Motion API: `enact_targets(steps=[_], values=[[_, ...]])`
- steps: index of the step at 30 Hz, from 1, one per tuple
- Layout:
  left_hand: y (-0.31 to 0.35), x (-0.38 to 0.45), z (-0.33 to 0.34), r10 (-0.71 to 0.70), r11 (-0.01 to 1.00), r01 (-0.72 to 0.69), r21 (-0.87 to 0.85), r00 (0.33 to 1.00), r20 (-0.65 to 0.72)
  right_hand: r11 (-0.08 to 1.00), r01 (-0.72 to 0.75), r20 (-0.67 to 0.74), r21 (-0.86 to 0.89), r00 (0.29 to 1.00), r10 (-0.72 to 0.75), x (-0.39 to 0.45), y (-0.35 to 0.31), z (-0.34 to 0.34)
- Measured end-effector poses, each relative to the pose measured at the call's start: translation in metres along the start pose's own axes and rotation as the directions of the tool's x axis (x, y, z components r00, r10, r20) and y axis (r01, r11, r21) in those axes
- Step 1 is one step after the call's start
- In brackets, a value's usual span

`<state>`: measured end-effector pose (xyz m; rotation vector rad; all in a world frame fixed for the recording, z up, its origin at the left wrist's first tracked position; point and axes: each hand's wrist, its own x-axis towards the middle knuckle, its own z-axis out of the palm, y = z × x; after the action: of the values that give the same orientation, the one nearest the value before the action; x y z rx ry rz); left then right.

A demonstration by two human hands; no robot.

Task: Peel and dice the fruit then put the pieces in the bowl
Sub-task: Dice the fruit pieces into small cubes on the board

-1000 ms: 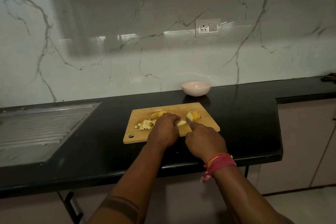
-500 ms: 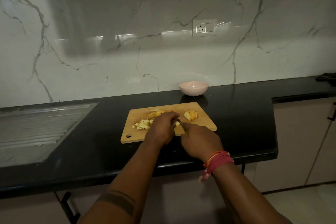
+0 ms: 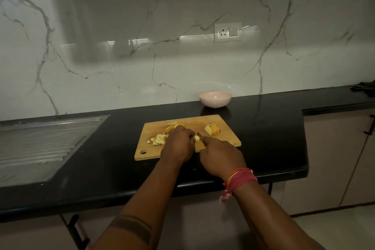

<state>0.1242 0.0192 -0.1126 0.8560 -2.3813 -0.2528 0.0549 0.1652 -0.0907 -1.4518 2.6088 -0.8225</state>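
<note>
Curling over a pale fruit piece [image 3: 196, 138] on the cutting board [image 3: 227, 138], the left hand [image 3: 178, 146] is pinning it down while the right hand [image 3: 221, 156] is gripping a knife [image 3: 201, 137] against it. Diced bits [image 3: 158, 139] are lying left, a sliced wedge [image 3: 212, 129] right, the pink bowl [image 3: 215, 99] sitting behind the board.

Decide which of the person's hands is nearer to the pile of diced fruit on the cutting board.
Left. The left hand sits right beside the pile of diced fruit, its knuckles almost touching it. The right hand, gripping the knife, lies farther off, beyond the left hand.
</note>
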Motion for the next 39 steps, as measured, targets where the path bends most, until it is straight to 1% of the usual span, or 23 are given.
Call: enact_targets(steps=[2,5,11,17,23,27,30,34,39], values=[[0.001,0.001,-0.001,0.002,1.0,-0.002,0.004,1.0,0.006,1.0,0.005,-0.015,0.001,1.0,-0.005,0.001,-0.001,0.002],[0.0,0.003,-0.001,0.014,1.0,-0.014,0.007,1.0,0.007,0.998,-0.016,-0.04,0.056,0.999,0.018,0.005,0.0,0.004],[-0.003,0.005,0.002,0.012,1.0,-0.012,0.0,1.0,0.02,0.995,-0.017,-0.05,0.098,0.998,0.022,0.005,0.005,0.002],[-0.003,0.006,0.002,0.006,1.0,-0.006,-0.029,1.0,0.017,1.0,-0.001,-0.074,0.01,0.997,0.002,0.001,0.001,0.007],[-0.004,0.006,0.002,0.015,0.999,-0.014,-0.044,1.0,0.025,0.999,0.025,-0.055,0.021,0.998,-0.023,0.005,-0.001,0.01],[-0.004,0.005,0.001,0.009,0.999,-0.007,-0.041,0.999,0.032,0.999,0.003,-0.092,0.044,0.996,0.001,0.003,-0.001,0.013],[-0.003,0.006,0.002,-0.001,0.999,0.003,-0.044,0.999,0.034,1.0,0.019,-0.112,0.006,0.993,-0.018,0.003,-0.005,0.015],[-0.003,0.008,0.002,-0.003,1.0,0.004,-0.03,0.999,0.033,1.0,0.029,-0.1,0.002,0.995,-0.028,0.005,-0.009,0.014],[-0.003,0.007,0.0,0.011,1.0,-0.011,-0.029,1.0,0.022,0.997,0.038,-0.077,-0.072,0.996,-0.043,0.012,-0.021,0.014]])
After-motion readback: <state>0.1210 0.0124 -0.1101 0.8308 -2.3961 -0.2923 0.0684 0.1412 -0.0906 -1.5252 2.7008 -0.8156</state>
